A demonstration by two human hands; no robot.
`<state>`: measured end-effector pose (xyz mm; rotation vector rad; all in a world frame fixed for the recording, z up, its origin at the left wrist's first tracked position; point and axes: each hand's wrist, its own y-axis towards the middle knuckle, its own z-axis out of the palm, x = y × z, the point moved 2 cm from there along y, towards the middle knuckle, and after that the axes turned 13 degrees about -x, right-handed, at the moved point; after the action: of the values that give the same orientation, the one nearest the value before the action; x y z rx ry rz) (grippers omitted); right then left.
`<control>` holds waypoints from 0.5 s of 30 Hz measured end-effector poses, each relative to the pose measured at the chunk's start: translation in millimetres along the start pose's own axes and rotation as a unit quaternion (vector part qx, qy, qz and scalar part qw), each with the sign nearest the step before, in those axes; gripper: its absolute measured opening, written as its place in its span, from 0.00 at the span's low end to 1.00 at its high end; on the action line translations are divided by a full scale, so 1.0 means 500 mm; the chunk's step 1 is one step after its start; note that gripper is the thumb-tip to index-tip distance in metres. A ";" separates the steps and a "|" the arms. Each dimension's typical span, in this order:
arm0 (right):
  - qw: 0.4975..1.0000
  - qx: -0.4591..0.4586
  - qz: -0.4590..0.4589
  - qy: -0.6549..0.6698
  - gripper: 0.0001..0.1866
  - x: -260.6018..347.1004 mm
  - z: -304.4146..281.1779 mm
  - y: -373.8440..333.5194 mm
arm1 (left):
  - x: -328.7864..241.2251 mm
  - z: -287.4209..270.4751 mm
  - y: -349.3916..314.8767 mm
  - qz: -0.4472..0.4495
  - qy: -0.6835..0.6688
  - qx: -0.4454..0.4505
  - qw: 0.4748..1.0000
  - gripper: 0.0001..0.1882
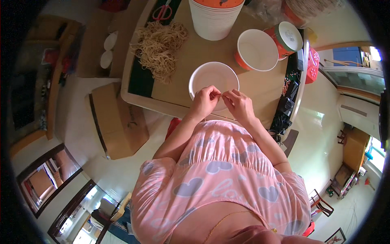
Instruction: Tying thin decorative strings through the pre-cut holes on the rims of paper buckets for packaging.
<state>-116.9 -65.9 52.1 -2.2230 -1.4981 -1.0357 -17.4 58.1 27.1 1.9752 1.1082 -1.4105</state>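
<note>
A white paper tub point(211, 72) stands open-topped near the table's front edge. Over its near rim, my left hand point(206, 99) is closed in a pinch. Close beside it, my right hand point(239, 105) pinches too, the fingertips of both almost meeting. Whatever they hold, if anything, is too small to make out. Beyond the tub to the left lies a tangled heap of beige cord-like strands point(160, 48). A tall stack of nested white tubs point(215, 20) rises at the far side. To the right is another tub point(257, 49), with an orange outside.
An orange and green tub point(284, 38) lies tipped behind the right one. Red-handled scissors point(162, 12) rest at the far left. Black devices and cables point(287, 106) line the table's right edge, beside a red plastic basket point(312, 65). A cardboard box point(118, 120) sits on the floor at left.
</note>
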 end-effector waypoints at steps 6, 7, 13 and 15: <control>0.998 -0.065 -0.013 -0.013 0.06 0.013 -0.009 0.001 | -0.004 0.004 -0.003 0.010 0.006 0.001 1.000 0.04; 0.999 -0.047 0.015 -0.002 0.06 0.015 -0.013 0.001 | -0.003 0.006 -0.003 0.001 -0.002 0.001 1.000 0.04; 0.998 -0.058 -0.018 0.023 0.05 -0.002 -0.003 -0.008 | 0.000 0.011 -0.003 -0.007 -0.007 0.007 1.000 0.03; 0.998 -0.055 -0.017 0.025 0.04 -0.002 -0.003 -0.008 | 0.003 0.011 -0.002 -0.008 -0.003 0.007 1.000 0.03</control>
<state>-121.3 -65.7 51.9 -2.2335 -1.4975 -1.2017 -21.3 54.9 23.8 1.9751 1.1164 -1.4334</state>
